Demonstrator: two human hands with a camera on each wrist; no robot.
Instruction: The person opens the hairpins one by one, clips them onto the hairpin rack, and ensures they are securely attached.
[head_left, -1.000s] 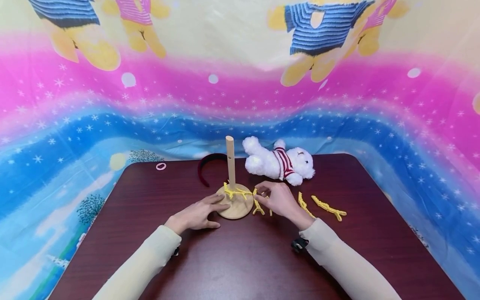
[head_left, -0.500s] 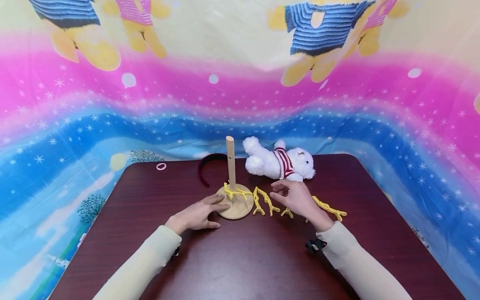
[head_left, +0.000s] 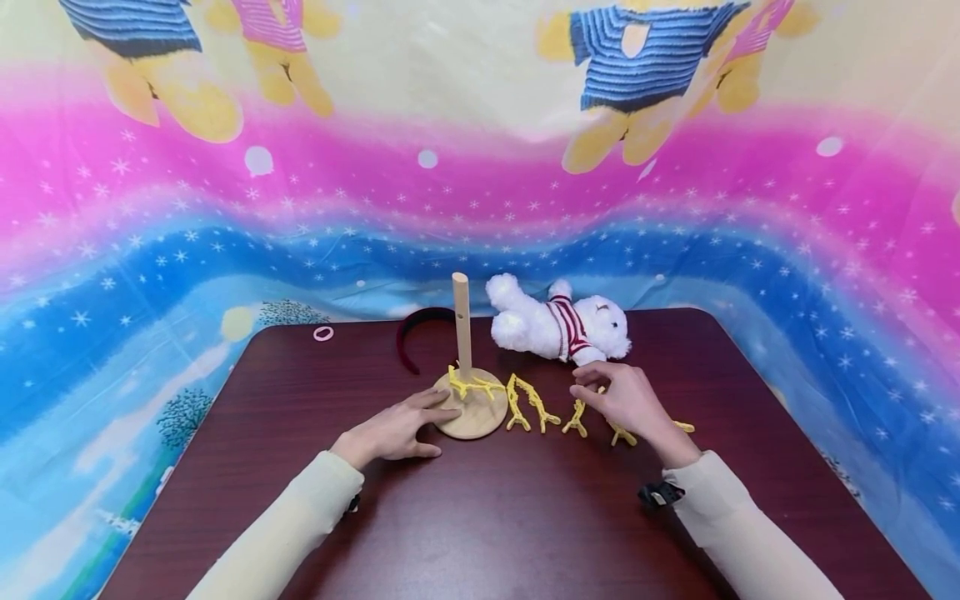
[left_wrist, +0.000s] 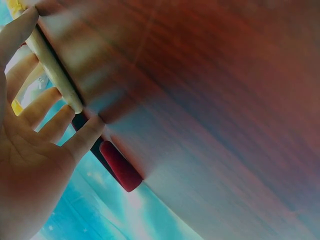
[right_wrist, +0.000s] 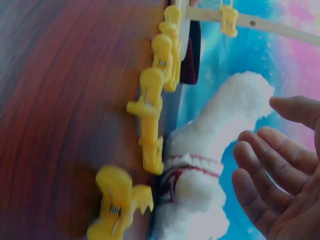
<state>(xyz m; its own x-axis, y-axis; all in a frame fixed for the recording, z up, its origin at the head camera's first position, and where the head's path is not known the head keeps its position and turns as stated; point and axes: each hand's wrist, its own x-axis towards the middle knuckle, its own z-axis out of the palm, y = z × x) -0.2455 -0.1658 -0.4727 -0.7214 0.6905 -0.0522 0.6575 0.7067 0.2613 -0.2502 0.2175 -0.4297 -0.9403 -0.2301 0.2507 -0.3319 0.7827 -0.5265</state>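
My left hand [head_left: 386,432] rests with spread fingers beside and on the round base of a wooden stand [head_left: 472,422], whose post rises upright. In the left wrist view its fingers [left_wrist: 75,135] reach to the tabletop and the base rim. A yellow hair clip [head_left: 480,386] shows across the lower post, over the base. My right hand [head_left: 630,404] hovers above a row of yellow hair clips [head_left: 576,419], holding nothing. Its fingers [right_wrist: 260,150] are loosely extended in the right wrist view, apart from the nearest clip [right_wrist: 114,200]. The hand partly covers the right-hand clips.
Behind the right hand, a white teddy bear [head_left: 528,327] in a striped top lies on its side. A dark red headband [head_left: 405,346] lies behind the stand. A pink hair tie [head_left: 322,333] is near the table's back left corner. A printed cloth hangs behind the table.
My right hand has moved rightward from beside the stand along the row, uncovering the clips nearer the stand and covering ones further right. The left hand and stand have stayed put.
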